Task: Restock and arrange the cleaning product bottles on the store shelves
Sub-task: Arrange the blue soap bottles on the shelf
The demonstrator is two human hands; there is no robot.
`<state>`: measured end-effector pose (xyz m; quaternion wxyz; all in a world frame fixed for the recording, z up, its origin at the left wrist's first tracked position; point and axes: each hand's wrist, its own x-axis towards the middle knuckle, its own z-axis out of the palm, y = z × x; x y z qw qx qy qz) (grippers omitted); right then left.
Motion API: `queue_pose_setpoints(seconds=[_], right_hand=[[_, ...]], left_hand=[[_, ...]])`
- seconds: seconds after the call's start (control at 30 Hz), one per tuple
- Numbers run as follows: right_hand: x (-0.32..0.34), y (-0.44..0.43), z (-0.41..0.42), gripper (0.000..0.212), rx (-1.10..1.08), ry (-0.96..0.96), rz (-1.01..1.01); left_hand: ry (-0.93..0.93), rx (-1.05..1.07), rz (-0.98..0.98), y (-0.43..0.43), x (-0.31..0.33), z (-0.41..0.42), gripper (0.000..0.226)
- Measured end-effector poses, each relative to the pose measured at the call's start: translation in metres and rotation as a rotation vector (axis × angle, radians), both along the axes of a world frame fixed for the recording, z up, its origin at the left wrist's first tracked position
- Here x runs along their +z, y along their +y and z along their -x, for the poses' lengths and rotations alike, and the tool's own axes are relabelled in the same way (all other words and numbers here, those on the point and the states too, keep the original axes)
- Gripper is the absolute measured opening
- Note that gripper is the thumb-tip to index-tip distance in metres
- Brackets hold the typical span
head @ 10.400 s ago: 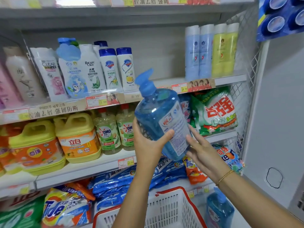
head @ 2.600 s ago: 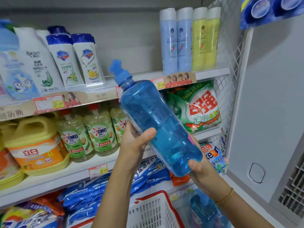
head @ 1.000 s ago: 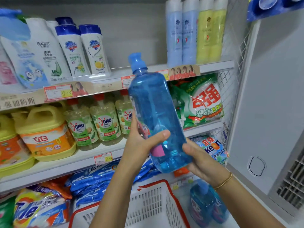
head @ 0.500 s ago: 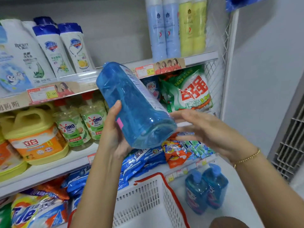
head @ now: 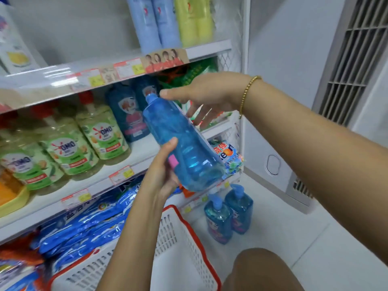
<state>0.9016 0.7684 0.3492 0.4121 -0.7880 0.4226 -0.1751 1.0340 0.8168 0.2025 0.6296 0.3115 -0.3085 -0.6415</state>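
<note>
Blue translucent plastic bottle (head: 182, 148) with a blue cap, carried tilted in the air in front of the white metal middle shelf (head: 98, 182), cap toward the shelf and base low toward the viewer. The left hand (head: 162, 173) grips the lower body, thumb pressed on the near face, fingers wrapped beneath and largely hidden. The right hand (head: 206, 95) is over the shoulder, fingers spread and nearly straight, thumb reaching toward the cap; contact with the bottle cannot be told. Two dark blue labelled bottles (head: 129, 114) stand on the shelf just behind the cap. Two blue pump bottles (head: 228, 215) stand on the floor beside a white plastic basket with a red rim (head: 189, 229).

Handling, as judged: the bottle looks full, hence heavy; its wall is stiff, smooth and probably slippery. Best held round the ribbed lower body with the base supported, the second hand steadying the neck.
</note>
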Motion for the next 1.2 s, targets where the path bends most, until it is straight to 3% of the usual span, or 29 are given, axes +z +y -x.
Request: queue_pose_setpoints(seconds=[0.1, 0.2, 0.27, 0.33, 0.47, 0.67, 0.73, 0.8, 0.9, 1.0, 1.07, 1.2], right_hand=[[-0.028, -0.01, 0.011, 0.057, -0.067, 0.101, 0.031], [-0.068, -0.023, 0.033, 0.037, -0.18, 0.059, 0.132], [-0.093, -0.032, 0.054, 0.03, -0.296, -0.117, 0.009], [-0.121, -0.044, 0.073, 0.039, -0.386, -0.234, -0.115], [-0.183, -0.053, 0.1, 0.103, -0.561, -0.351, -0.072], [-0.248, -0.039, 0.152, 0.084, -0.816, -0.45, 0.061], [-0.27, -0.041, 0.165, 0.071, -0.831, -0.535, 0.042], [-0.295, -0.047, 0.176, 0.073, -0.905, -0.545, 0.025], [-0.334, -0.053, 0.185, 0.08, -0.989, -0.463, 0.048], [-0.369, -0.054, 0.188, 0.074, -1.024, -0.391, 0.035], [-0.395, -0.061, 0.189, 0.071, -1.024, -0.347, -0.001], [-0.447, -0.075, 0.182, 0.069, -1.027, -0.286, -0.066]], left_hand=[[-0.367, 0.191, -0.051, -0.021, -0.026, 0.025, 0.087], [-0.665, 0.369, 0.019, -0.036, -0.049, 0.052, 0.096], [-0.763, 0.373, 0.114, -0.043, -0.063, 0.068, 0.111], [-0.858, 0.368, 0.124, -0.05, -0.079, 0.083, 0.122], [-1.032, 0.341, 0.124, -0.059, -0.11, 0.114, 0.124], [-1.107, 0.106, 0.185, -0.064, -0.156, 0.155, 0.13], [-1.036, -0.028, 0.17, -0.072, -0.174, 0.163, 0.128], [-1.06, -0.162, 0.12, -0.083, -0.189, 0.167, 0.122], [-1.251, -0.32, 0.151, -0.103, -0.204, 0.16, 0.103], [-1.62, -0.385, 0.162, -0.124, -0.219, 0.134, 0.072], [-1.705, -0.428, 0.139, -0.133, -0.231, 0.117, 0.063], [-1.75, -0.424, 0.211, -0.139, -0.248, 0.105, 0.068]])
